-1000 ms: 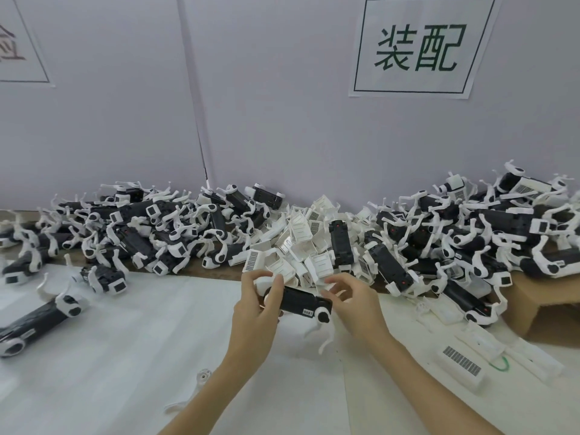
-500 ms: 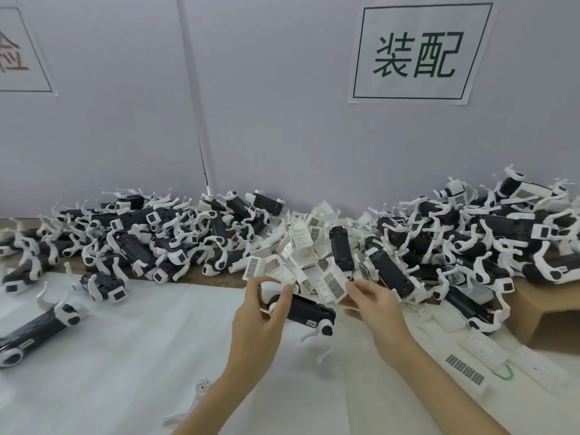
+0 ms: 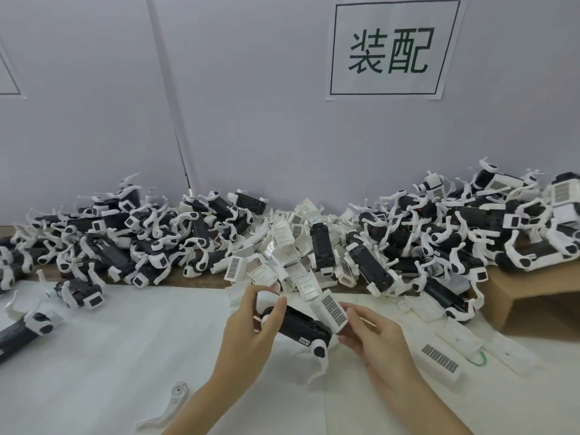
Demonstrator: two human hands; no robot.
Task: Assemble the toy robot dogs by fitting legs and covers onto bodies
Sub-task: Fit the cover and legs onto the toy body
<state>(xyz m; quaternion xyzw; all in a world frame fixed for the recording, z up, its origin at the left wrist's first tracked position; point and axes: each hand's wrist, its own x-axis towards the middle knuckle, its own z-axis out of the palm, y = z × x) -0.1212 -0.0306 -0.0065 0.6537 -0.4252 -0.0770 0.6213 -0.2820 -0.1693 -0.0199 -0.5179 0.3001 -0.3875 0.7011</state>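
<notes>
A black toy dog body [image 3: 301, 324] with white legs hangs just above the white table sheet [image 3: 94, 356], near the middle. My left hand [image 3: 251, 334] grips its left end between thumb and fingers. My right hand [image 3: 373, 340] pinches a white cover [image 3: 329, 310] with a barcode grille and holds it tilted against the body's right end. One white leg [image 3: 318, 356] points down from the body's near right corner. A loose white leg [image 3: 169, 409] lies on the sheet in front of my left forearm.
A long heap of black-and-white dog bodies [image 3: 125, 246] runs along the wall, with a pile of white covers [image 3: 282, 255] in its middle. More dogs rest on a cardboard box [image 3: 533, 296] at right. Loose covers [image 3: 439, 362] lie on the sheet beside my right hand.
My right hand reached to the cover pile, picked up a barcode cover and brought it back to the body's right end. My left hand kept hold of the body.
</notes>
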